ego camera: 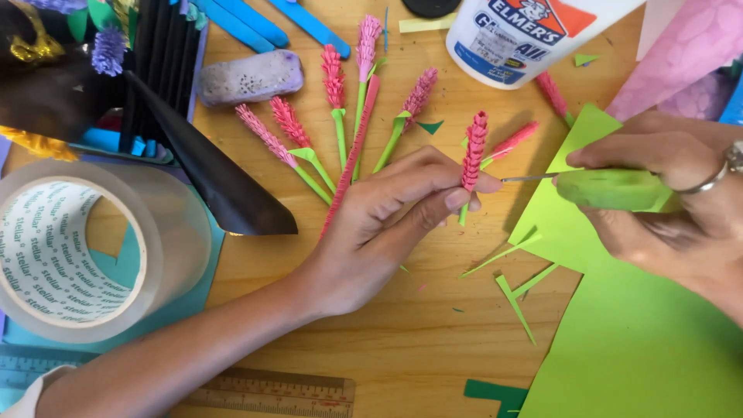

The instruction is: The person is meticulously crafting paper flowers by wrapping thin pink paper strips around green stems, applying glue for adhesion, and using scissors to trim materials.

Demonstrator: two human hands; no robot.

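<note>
I see a wooden table (402,340) crowded with craft stuff. Green paper (642,340) covers its right corner, a big tape roll (93,248) sits at left, a glue bottle (518,35) at top. My left hand (387,224) pinches a pink paper flower (474,151) near the middle; my right hand (665,209) grips a green-handled tool (611,188), its metal tip just beside the flower.

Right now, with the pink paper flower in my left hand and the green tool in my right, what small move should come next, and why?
Probably bring the green tool a little leftward: its thin metal tip points at the pink paper flower pinched in the left hand, with only a small gap between them. The right hand already grips it.
</note>
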